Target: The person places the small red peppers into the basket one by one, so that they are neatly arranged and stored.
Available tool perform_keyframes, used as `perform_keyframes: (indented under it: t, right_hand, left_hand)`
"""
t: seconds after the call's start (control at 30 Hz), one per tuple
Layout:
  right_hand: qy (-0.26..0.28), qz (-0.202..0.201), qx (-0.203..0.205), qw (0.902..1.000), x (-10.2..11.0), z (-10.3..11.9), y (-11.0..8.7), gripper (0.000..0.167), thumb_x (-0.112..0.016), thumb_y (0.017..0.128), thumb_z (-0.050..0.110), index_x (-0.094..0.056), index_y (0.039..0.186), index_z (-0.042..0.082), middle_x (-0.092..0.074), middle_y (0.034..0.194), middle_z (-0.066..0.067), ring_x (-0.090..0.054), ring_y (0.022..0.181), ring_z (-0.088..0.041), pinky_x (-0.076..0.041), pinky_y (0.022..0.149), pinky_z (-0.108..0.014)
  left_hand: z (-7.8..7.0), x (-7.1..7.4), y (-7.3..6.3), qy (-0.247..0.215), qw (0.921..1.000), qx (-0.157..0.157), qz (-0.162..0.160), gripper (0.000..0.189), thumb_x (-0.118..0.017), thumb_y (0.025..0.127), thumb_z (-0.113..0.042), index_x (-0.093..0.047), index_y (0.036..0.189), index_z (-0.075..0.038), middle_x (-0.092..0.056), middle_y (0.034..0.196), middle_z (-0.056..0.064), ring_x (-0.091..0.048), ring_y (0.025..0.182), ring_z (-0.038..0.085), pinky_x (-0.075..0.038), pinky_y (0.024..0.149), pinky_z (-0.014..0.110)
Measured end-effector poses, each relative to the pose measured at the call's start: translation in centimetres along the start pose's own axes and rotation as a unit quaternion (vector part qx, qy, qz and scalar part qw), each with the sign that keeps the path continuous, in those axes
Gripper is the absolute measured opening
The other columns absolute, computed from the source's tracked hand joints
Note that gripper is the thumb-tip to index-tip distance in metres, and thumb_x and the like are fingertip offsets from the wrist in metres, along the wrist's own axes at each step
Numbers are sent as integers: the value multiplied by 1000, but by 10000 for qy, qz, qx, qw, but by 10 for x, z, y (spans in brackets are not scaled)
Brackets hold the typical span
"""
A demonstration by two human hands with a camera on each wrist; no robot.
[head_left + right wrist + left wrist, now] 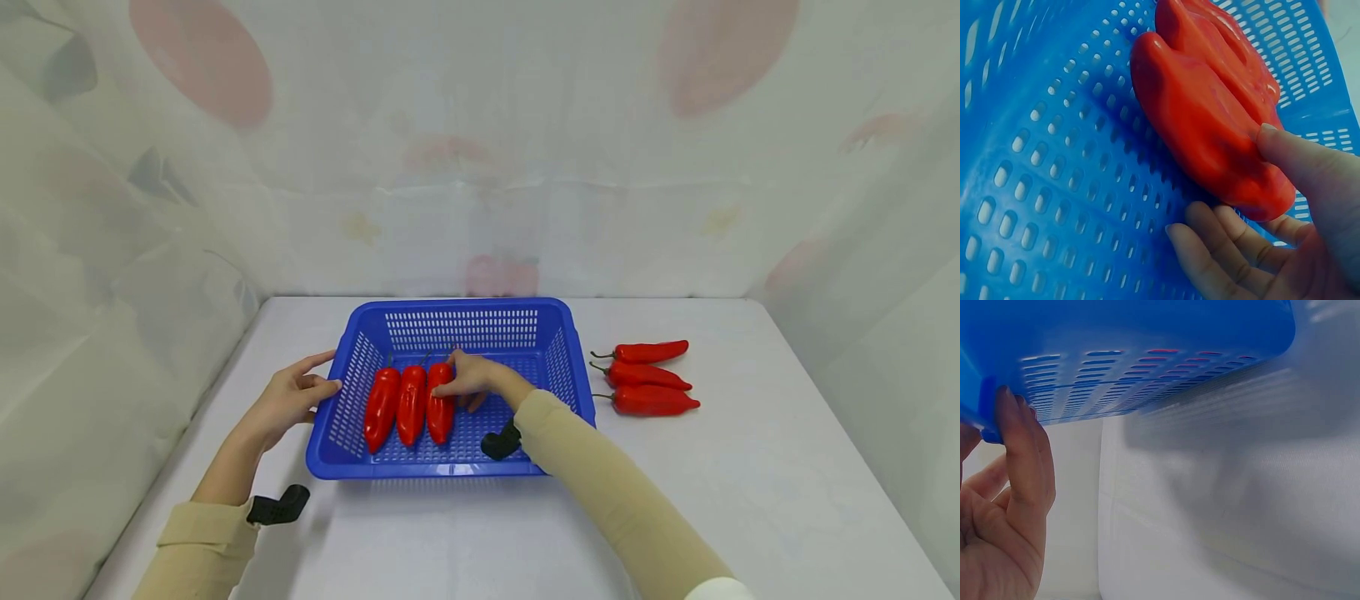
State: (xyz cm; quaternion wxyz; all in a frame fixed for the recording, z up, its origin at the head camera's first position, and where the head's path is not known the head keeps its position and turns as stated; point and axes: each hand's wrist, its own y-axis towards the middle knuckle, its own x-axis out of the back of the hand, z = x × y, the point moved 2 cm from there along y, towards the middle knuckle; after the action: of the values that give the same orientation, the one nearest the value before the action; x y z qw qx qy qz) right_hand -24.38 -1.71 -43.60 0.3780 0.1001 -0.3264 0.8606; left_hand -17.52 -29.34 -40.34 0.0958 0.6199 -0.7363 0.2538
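Observation:
A blue plastic basket (450, 472) with slotted walls stands on the white table. My left hand (288, 400) grips its left rim; in the left wrist view the fingers (1019, 440) lie against the outer wall. Inside, three glossy red peppers lie side by side: the left pepper (381, 408), the middle pepper (411, 407) and the right pepper (440, 421). My right hand (476, 377) reaches into the basket and holds the right pepper near its stem end. Seen from the right wrist, the thumb (1297, 156) presses on top of that pepper (1204, 131), with fingers curled at its side.
To the basket's right, three more red peppers lie in a stack of rows on the table: a far pepper (651, 352), a centre pepper (647, 376) and a near pepper (654, 401). Patterned sheeting (465, 225) hangs behind the table and along both sides.

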Motion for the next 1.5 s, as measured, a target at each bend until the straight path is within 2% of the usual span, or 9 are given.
perform_keyframes:
  t: [0.2, 0.43, 0.83, 1.1, 1.5]
  right_hand:
    - [45, 32, -104, 9999, -1, -1, 1, 60, -65, 84, 29, -32, 128, 5, -55, 95, -13, -63, 80, -30, -57, 66, -40]
    - [133, 107, -196, 9997, 1, 0, 2, 62, -67, 82, 34, -33, 125, 5, -55, 92, -13, -61, 71, -24, -56, 58, -35]
    - [121, 74, -133, 9998, -1, -1, 0, 59, -61, 88, 32, -32, 130, 5, -52, 92, -12, -63, 85, -32, -56, 68, -43]
    - [162, 55, -187, 9997, 0, -2, 0, 54, -60, 89, 31, -35, 129, 5, -53, 92, -13, -62, 85, -32, -56, 67, -42]
    - [71, 91, -152, 9998, 1, -1, -1, 55, -58, 89, 31, -37, 132, 4, -56, 98, -16, -62, 86, -31, -57, 67, -41]
  left_hand:
    - [0, 0, 0, 4, 10000, -15, -19, 67, -58, 91, -26, -23, 147, -16, -58, 102, 23, -65, 79, 23, -57, 69, 39]
    - [-1, -1, -1, -1, 10000, -36, -16, 67, -58, 91, -27, -23, 147, -16, -58, 102, 23, -65, 79, 23, -57, 68, 39]
    - [1, -1, -1, -12, 10000, -57, -16, 67, -58, 91, -26, -23, 147, -16, -59, 101, 22, -65, 79, 23, -57, 68, 39]
    - [2, -1, 0, -15, 10000, -37, -26, 67, -57, 91, -26, -22, 147, -17, -59, 100, 21, -65, 78, 23, -57, 68, 38]
    - [1, -1, -1, -9, 10000, -13, -26, 67, -57, 92, -26, -21, 148, -17, -59, 100, 21, -65, 78, 23, -57, 68, 38]
